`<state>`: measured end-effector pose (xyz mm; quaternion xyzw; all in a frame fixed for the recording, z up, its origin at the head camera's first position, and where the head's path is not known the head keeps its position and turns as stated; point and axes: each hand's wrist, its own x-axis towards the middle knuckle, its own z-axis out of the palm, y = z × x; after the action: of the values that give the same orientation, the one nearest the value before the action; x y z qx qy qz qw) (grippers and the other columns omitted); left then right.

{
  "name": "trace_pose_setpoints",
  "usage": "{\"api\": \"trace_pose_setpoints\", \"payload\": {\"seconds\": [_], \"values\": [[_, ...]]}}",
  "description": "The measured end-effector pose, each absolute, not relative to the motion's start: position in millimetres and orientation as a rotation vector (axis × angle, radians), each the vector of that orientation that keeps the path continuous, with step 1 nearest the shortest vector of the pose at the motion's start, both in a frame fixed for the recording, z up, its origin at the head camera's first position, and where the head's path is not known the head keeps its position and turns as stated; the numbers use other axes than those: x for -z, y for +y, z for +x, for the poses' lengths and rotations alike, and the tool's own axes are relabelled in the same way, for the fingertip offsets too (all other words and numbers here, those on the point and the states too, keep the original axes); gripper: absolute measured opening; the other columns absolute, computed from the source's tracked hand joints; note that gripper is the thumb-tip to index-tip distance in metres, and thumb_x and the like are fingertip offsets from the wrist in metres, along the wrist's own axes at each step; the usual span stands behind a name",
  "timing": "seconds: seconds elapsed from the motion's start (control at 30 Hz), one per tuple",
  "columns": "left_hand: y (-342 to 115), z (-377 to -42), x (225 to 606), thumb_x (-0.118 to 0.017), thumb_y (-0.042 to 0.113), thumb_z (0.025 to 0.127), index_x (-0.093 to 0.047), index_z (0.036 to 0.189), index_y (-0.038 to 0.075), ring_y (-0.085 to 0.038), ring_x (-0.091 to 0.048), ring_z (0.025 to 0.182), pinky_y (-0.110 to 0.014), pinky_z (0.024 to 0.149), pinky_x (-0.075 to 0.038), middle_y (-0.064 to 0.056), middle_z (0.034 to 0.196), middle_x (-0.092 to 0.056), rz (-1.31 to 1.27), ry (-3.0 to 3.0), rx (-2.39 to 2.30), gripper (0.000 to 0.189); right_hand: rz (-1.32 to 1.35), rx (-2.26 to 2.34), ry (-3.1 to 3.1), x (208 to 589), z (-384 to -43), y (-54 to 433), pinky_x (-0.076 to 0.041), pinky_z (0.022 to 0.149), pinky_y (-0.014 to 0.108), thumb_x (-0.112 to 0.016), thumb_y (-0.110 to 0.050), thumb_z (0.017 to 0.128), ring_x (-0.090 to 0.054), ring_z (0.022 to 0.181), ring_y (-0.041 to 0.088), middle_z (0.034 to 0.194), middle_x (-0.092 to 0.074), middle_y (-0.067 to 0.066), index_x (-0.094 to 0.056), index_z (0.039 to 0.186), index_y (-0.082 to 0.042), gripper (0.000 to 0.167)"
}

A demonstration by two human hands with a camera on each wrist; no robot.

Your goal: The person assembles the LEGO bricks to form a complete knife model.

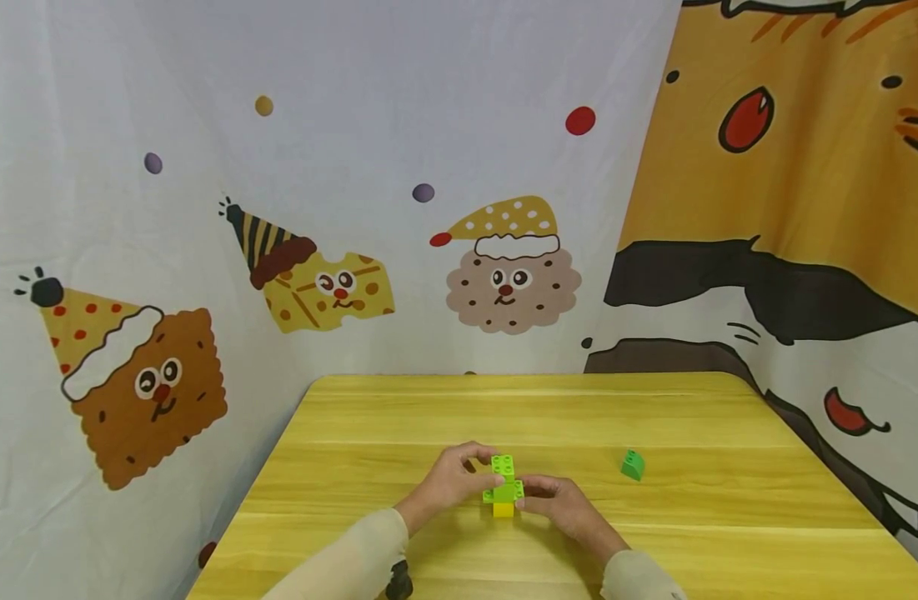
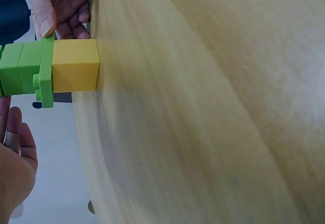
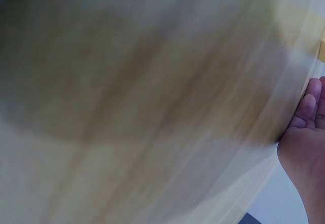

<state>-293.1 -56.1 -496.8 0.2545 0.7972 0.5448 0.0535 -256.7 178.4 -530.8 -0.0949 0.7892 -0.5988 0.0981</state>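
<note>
A small tower of toy building bricks stands upright on the table in front of me. Its base is a yellow brick (image 1: 503, 509), and across that lies a light green plate (image 2: 46, 76) whose ends stick out on both sides. Stacked green bricks (image 1: 503, 468) rise from the plate, studs up. My left hand (image 1: 453, 479) grips the upper green bricks from the left, thumb on the near face. From the right, my right hand (image 1: 562, 504) pinches the plate's right end. In the right wrist view only part of the right hand (image 3: 307, 127) shows at the edge.
A loose darker green brick (image 1: 633, 465) with a curved side lies on the wooden table (image 1: 398, 408), right of the tower. Behind the table hangs a white cloth (image 1: 398, 125) printed with cartoon figures. A small dark object (image 1: 399, 581) shows beside the left sleeve.
</note>
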Motion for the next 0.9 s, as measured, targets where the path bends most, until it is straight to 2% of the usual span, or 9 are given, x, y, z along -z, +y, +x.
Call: {"api": "trace_pose_setpoints", "payload": {"seconds": [0.6, 0.9], "values": [[-54.4, -292.7, 492.9, -0.077, 0.034, 0.088, -0.075, 0.105, 0.024, -0.031, -0.057, 0.105, -0.032, 0.083, -0.045, 0.011, 0.102, -0.065, 0.837, 2.496, -1.595, 0.020, -0.288, 1.734, 2.354, 529.2, -258.4, 177.7, -0.048, 0.095, 0.049, -0.076, -0.032, 0.089, -0.061, 0.113, 0.030, 0.124, -0.066, 0.013, -0.065, 0.129, -0.003, 0.051], [-54.5, -294.9, 492.3, -0.079, 0.036, 0.086, -0.074, 0.104, 0.025, -0.028, -0.058, 0.103, -0.031, 0.083, -0.045, 0.014, 0.101, -0.064, 0.891, 2.551, -1.529, 0.021, -0.284, 1.727, 2.364, 531.7, -259.2, 177.8, -0.048, 0.095, 0.049, -0.077, -0.033, 0.088, -0.061, 0.114, 0.031, 0.125, -0.066, 0.013, -0.065, 0.129, -0.003, 0.052]]}}
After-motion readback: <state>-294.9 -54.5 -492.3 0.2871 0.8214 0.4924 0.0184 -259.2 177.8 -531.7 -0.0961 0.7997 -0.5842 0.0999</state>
